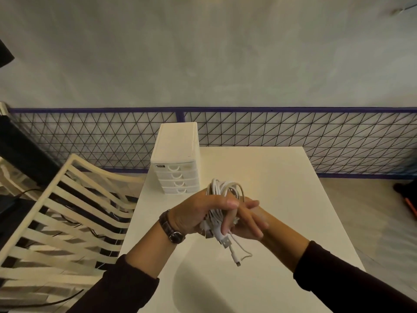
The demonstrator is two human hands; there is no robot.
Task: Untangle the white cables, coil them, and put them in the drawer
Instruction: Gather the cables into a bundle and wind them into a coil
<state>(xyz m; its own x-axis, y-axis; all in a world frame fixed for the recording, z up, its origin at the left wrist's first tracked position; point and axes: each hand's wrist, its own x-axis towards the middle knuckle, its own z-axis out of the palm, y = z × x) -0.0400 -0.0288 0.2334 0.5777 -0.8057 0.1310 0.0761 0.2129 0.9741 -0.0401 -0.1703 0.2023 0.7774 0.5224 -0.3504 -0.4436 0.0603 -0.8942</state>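
My left hand (196, 216) grips the bundle of white cables (222, 188). Its fingers are curled round the middle of the bundle and the thumb lies across the top. My right hand (250, 224) is held flat against the right side of the bundle, fingers straight and close together, crossing the fingertips of the left hand. It clasps nothing.

The cables are held in the air above the white table (282, 188), not resting on it. Several loops stand up above the left thumb. Loose ends with plugs (225, 241) hang down below the hands.

The drawer unit (176, 154) stands at the far left of the table, beyond the hands. All four of its drawers are closed.

A watch (172, 231) sits on my left wrist. A slatted chair (56, 211) stands left of the table.
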